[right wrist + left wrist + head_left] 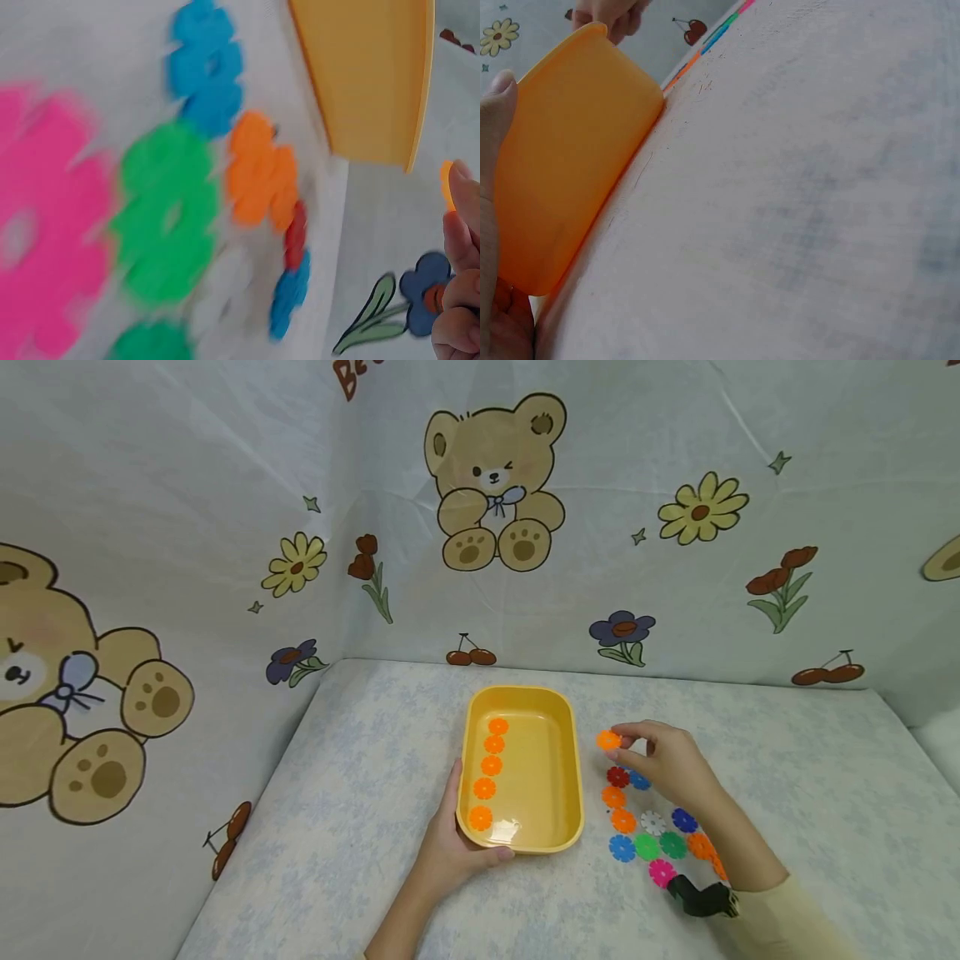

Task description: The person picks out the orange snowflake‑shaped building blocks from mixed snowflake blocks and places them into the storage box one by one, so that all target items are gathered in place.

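Note:
A yellow tray [572, 760] sits mid-table with a column of several orange flower discs [489, 766] along its left side. My left hand [450, 847] grips the tray's near left corner, thumb over the rim; in the left wrist view the tray wall [570, 157] fills the left side beside my thumb [496, 105]. My right hand [663, 760] is lifted just right of the tray and pinches one orange disc [608, 741], whose edge [447, 184] shows by my fingertips [465, 225]. Below it lie loose discs in several colours [648, 835].
The loose pile holds pink [37, 240], green [165, 210], blue [206, 64], orange [259, 169], red and white discs, right of the tray. Cartoon-print cloth walls [495, 485] enclose the table at the back and left. A black wrist strap [701, 897] shows on my right arm.

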Motion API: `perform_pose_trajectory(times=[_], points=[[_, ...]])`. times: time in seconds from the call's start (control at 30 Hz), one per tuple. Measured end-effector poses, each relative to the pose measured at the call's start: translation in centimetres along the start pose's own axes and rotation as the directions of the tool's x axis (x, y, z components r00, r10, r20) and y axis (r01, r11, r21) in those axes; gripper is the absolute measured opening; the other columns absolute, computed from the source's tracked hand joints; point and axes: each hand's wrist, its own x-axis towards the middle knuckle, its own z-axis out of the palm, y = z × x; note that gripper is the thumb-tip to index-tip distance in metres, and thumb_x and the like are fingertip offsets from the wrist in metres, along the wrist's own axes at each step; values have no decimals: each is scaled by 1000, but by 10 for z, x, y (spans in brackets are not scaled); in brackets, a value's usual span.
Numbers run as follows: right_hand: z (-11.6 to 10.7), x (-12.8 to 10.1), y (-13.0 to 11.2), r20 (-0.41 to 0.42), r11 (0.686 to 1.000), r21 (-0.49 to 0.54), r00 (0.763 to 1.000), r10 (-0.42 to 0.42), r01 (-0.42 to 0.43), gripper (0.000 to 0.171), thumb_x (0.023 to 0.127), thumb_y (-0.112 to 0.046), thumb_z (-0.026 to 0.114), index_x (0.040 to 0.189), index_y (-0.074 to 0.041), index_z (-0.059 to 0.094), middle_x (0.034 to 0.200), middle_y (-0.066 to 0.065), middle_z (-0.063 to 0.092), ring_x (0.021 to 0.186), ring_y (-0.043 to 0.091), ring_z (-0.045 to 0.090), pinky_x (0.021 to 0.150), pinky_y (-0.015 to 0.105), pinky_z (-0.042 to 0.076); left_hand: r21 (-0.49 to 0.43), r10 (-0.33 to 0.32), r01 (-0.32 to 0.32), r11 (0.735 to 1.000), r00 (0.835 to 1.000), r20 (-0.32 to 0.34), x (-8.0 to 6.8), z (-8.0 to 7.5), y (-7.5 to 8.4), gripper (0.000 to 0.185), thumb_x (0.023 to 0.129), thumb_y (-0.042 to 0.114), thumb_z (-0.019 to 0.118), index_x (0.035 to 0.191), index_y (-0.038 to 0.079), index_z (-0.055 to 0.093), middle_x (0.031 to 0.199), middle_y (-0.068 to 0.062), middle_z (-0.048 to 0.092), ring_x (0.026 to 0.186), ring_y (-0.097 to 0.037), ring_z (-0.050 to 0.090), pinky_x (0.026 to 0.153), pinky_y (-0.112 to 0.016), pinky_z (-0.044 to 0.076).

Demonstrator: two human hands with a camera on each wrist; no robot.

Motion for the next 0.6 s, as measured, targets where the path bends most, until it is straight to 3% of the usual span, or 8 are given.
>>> perform_pose_trajectory(times=[0.23, 0.37, 0.5, 0.6], points=[[19, 32, -41, 37, 997, 61, 998, -55, 53, 38, 87, -31, 77, 119, -10, 71, 91, 0, 65, 65, 18, 45, 48, 23, 39, -20, 2, -2, 1000, 1000, 9, 1, 0, 0, 130, 71, 16, 91, 160, 34, -2, 166, 5, 18, 142, -18, 43, 111, -23, 39], [35, 46, -60, 77, 996, 46, 994, -74, 71, 38, 87, -32, 76, 118, -10, 71, 88, -2, 63, 67, 17, 46, 55, 24, 40, 15, -9, 9, 1000, 1000, 3, 1, 1, 2, 130, 71, 19, 91, 160, 31, -3, 166, 8, 17, 145, -15, 37, 114, -21, 35], [49, 56, -73, 94, 990, -41, 987, -128, 132, 36, 87, -30, 77, 116, -9, 72, 85, -2, 65, 71, 16, 50, 63, 26, 44, 40, -18, 18, 999, 1000, -4, 1, 0, 3, 130, 70, 21, 92, 160, 31, -2, 166, 9, 17, 146, -13, 36, 113, -17, 33], [57, 62, -79, 87, 967, -157, 978, -189, 201, 31, 86, -29, 78, 110, -9, 74, 82, -4, 67, 75, 16, 51, 67, 28, 47, 40, -24, 24, 999, 1000, -7, 0, 0, 3, 130, 70, 21, 92, 160, 32, -2, 166, 10, 18, 145, -13, 38, 113, -17, 33]])
